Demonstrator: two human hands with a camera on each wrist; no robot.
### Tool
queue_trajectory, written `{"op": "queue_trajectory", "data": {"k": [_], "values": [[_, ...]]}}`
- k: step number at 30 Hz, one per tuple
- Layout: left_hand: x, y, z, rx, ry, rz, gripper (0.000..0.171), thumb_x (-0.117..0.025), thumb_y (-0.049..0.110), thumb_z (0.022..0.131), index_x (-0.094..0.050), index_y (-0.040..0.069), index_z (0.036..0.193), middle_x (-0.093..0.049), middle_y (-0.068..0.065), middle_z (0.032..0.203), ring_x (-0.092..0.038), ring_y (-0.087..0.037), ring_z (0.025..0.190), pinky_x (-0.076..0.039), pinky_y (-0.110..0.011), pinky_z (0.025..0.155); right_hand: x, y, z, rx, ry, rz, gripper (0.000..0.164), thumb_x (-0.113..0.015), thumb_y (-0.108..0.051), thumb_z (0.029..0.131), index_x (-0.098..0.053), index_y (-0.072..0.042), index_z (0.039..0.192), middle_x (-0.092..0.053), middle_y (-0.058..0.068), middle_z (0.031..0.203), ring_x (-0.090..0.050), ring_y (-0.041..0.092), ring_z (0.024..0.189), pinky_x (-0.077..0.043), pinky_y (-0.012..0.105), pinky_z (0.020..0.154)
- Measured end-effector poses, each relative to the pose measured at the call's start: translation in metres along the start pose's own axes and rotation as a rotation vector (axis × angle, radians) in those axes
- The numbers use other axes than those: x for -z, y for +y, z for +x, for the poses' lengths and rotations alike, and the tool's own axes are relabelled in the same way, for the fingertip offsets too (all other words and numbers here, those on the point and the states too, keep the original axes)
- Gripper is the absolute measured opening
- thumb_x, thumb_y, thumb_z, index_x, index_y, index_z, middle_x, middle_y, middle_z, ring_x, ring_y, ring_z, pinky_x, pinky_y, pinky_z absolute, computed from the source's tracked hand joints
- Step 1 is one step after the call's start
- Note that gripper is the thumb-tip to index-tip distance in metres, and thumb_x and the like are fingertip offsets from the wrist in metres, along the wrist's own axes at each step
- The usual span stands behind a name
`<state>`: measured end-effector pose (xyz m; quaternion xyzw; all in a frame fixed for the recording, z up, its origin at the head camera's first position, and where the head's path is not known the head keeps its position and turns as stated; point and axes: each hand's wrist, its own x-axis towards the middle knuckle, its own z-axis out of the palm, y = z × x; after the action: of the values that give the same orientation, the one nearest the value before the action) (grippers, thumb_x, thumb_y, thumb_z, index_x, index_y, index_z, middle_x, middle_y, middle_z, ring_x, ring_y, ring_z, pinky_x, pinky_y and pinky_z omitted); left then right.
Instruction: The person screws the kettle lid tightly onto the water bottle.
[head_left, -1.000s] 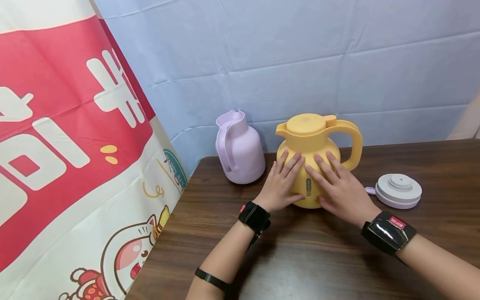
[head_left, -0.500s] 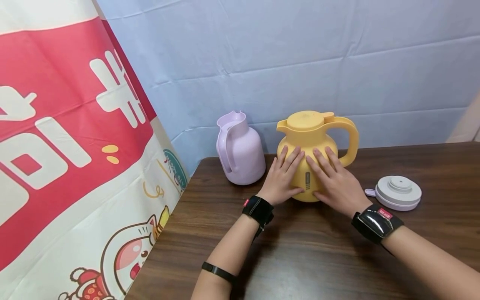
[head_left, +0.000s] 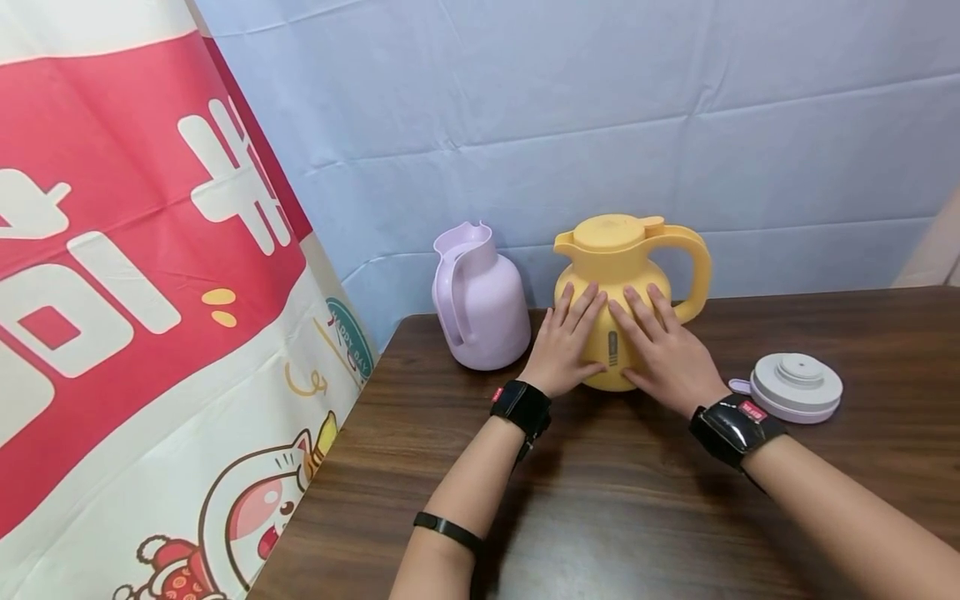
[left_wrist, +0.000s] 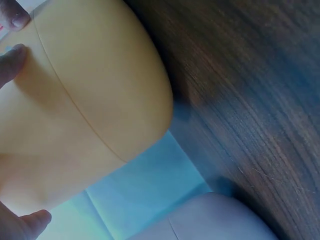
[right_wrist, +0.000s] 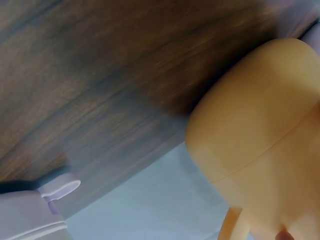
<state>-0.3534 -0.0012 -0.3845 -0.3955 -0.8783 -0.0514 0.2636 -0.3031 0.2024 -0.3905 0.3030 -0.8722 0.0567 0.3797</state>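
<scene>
A yellow thermos jug [head_left: 611,271] stands upright at the back of the table, its lid on, spout to the left and handle to the right. The fingers of my left hand [head_left: 561,346] lie spread and fairly straight against its left front. On the right front of its body rests my right hand [head_left: 672,358], fingers likewise extended. A small dark label shows between the two hands. In the left wrist view the yellow jug's lower body [left_wrist: 100,75] is close up, with a few fingertips on it. The right wrist view shows its base [right_wrist: 250,110] on the wood.
Left of the yellow jug stands a lilac jug [head_left: 491,312] without a lid, its handle toward me. A grey and lilac lid [head_left: 797,387] lies on the brown table [head_left: 622,500] to the right. Blue cloth [head_left: 570,108] hangs behind; a printed banner [head_left: 135,250] hangs left.
Both hands and the yellow jug have moved away from me toward the back cloth, and the jug slightly left. The lilac jug and the lid stay in place.
</scene>
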Motion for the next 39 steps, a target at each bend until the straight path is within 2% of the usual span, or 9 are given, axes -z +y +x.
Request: {"op": "queue_trajectory", "data": {"k": [8,19,28,35,39], "values": [[-0.004,-0.002,0.008,0.042,-0.021,0.009,0.113,-0.078,0.049,0.074,-0.005,0.014,0.153,0.007,0.002,0.159,0.019,-0.021,0.141,-0.027,-0.054,0.106,-0.009,0.006,0.005,-0.020,0.003,-0.004,0.118,-0.091,-0.021,0.057,-0.020,-0.007,0.150,-0.015,0.017,0.155,-0.011,0.043,0.139,-0.044,0.053,0.091],[-0.012,-0.008,0.017,0.108,-0.033,0.001,0.115,-0.080,0.045,0.073,-0.002,0.018,0.153,0.011,0.004,0.158,0.021,-0.020,0.140,-0.029,-0.055,0.105,-0.019,0.009,0.014,-0.064,0.000,-0.023,0.118,-0.091,-0.019,0.058,-0.019,-0.008,0.151,-0.014,0.017,0.155,-0.010,0.041,0.140,-0.048,0.050,0.083],[-0.014,-0.006,0.025,0.154,-0.063,0.045,0.115,-0.077,0.048,0.075,0.001,0.020,0.153,0.014,0.006,0.157,0.020,-0.019,0.140,-0.026,-0.050,0.108,-0.022,0.011,0.018,-0.104,-0.014,-0.054,0.117,-0.091,-0.014,0.059,-0.019,-0.009,0.151,-0.014,0.017,0.155,-0.010,0.040,0.140,-0.049,0.050,0.082],[-0.020,-0.009,0.032,0.165,-0.057,0.077,0.116,-0.077,0.049,0.074,0.002,0.021,0.153,0.015,0.006,0.157,0.020,-0.019,0.141,-0.029,-0.050,0.107,-0.026,0.013,0.022,-0.151,-0.033,-0.040,0.103,-0.081,0.004,0.068,-0.021,-0.010,0.150,-0.013,0.015,0.155,-0.010,0.040,0.140,-0.051,0.045,0.057],[-0.023,-0.012,0.036,0.168,-0.053,0.082,0.116,-0.078,0.049,0.074,0.003,0.021,0.153,0.015,0.007,0.157,0.020,-0.019,0.140,-0.030,-0.050,0.106,-0.025,0.015,0.025,-0.158,-0.041,-0.026,0.097,-0.081,0.002,0.071,-0.024,-0.009,0.150,-0.014,0.015,0.155,-0.011,0.040,0.140,-0.051,0.046,0.057]]}}
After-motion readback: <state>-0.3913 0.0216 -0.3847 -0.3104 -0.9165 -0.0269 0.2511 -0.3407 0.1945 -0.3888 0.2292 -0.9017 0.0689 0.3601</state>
